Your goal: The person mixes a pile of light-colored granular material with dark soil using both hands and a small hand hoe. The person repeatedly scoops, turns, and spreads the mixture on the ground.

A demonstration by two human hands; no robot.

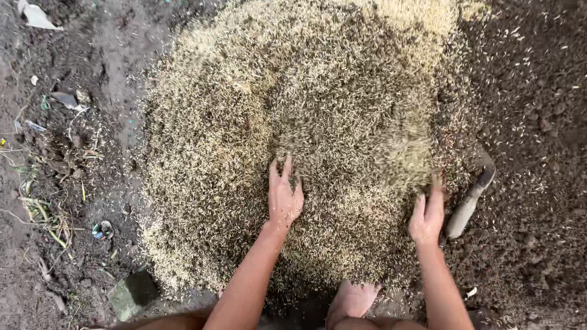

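A broad heap of pale husked grain [318, 110] lies spread on dark soil. My left hand [283, 194] rests palm down on the near part of the heap, fingers apart and partly sunk into the grain. At the heap's right edge, my right hand [427, 215] also lies flat with spread fingers, its tips blurred among moving grain. Neither hand grips anything solid. My bare foot [353, 300] shows at the bottom, at the heap's near edge.
A wooden-handled tool [471, 198] lies on the soil just right of my right hand. A greenish block [131, 294] sits at the lower left. Dry stalks and litter [49, 201] cover the left ground, with a pale scrap [36, 17] at the top left.
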